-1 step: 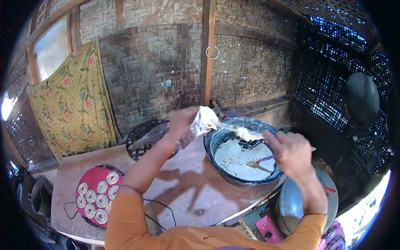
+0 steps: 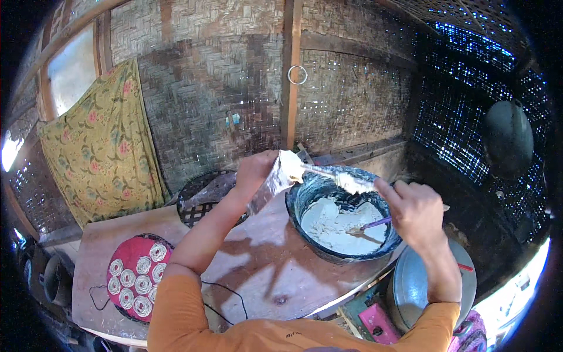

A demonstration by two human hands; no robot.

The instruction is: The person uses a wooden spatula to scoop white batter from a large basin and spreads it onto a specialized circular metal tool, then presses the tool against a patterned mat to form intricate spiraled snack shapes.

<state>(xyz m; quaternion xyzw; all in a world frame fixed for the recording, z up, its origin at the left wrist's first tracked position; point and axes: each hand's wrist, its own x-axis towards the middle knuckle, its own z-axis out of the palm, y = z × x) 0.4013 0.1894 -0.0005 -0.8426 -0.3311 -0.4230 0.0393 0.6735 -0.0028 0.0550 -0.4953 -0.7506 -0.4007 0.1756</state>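
Observation:
Above the table, my left hand [image 2: 253, 176] grips a clear plastic bag [image 2: 267, 190] with white dough [image 2: 289, 164] at its open top. My right hand [image 2: 417, 216] is wrapped round a stick-like stirring tool [image 2: 355, 184], its middle thickly coated in dough. The tool's far end reaches the dough at the bag's mouth; whether it goes inside I cannot tell. Below the tool stands a dark basin [image 2: 314, 246] of white dough, with a purple-handled utensil [image 2: 375, 223] resting in it.
On the table [image 2: 258, 258], a round red tray [image 2: 129, 249] at left carries several coiled dough rounds. A dark woven basket [image 2: 196, 208] stands behind my left forearm. At lower right are a large metal pan [image 2: 404, 281] and a pink-fronted stove [image 2: 377, 322]. A patterned cloth [image 2: 99, 141] hangs at left.
My right hand has shifted slightly right with the stirring tool. More bare shaft shows near the bag, and the dough lump on the tool sits closer to my right hand.

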